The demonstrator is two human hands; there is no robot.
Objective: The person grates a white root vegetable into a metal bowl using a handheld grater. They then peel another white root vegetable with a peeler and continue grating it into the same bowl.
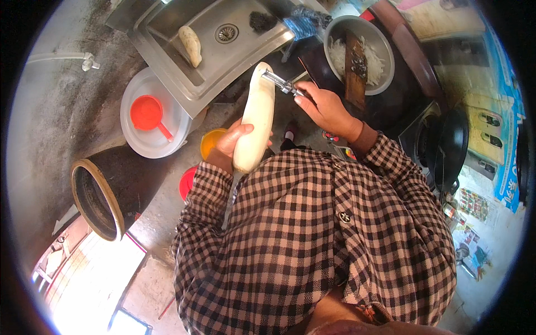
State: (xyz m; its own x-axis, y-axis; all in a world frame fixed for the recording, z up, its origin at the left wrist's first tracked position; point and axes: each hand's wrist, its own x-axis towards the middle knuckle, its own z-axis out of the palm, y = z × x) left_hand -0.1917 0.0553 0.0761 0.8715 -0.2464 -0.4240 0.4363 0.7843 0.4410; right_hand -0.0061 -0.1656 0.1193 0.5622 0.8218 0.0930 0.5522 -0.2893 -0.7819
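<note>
A long white radish [256, 119] stands tilted in front of me, with my left hand [235, 140] wrapped around its lower part. My right hand [328, 109] grips the handle of a metal peeler [281, 83], whose head touches the radish near its top end. Another whitish root, probably a radish [191, 45], lies in the steel sink [209, 77]. Right of the sink, a grey bowl [390, 63] holds white shreds, and a wooden grater board [356, 83] leans across it.
Left of the sink, a red dipper [145, 112] rests on a white plastic tub [130, 138]. A large dark jar [121, 184] is lower left. Yellow [209, 140] and red [187, 182] containers stand below my left arm. A black wok [450, 146] is at right.
</note>
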